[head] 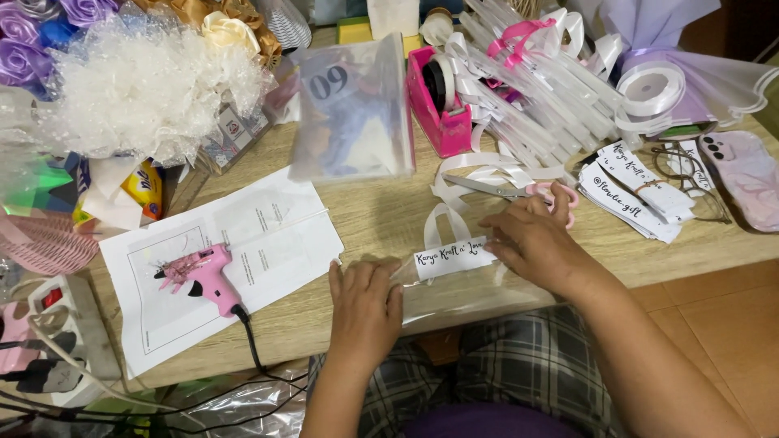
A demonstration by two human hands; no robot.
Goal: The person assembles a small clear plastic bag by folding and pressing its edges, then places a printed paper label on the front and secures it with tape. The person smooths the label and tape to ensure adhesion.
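A white paper label point(453, 257) lay on a clear plastic sleeve point(454, 292) at the near edge of the wooden table point(381, 215). The right hand point(531, 239) pressed its fingertips together on the label's right end. The left hand point(365, 304) lay flat on the sleeve, fingers nearly together. Scissors point(507, 191) rested just beyond; a pink glue gun point(203, 276) sat on paper, well left.

Low light-wood table point(381, 212) over orange-tan floor tiles point(714, 324), evenly lit, perhaps a dark wall point(742, 28) top right.
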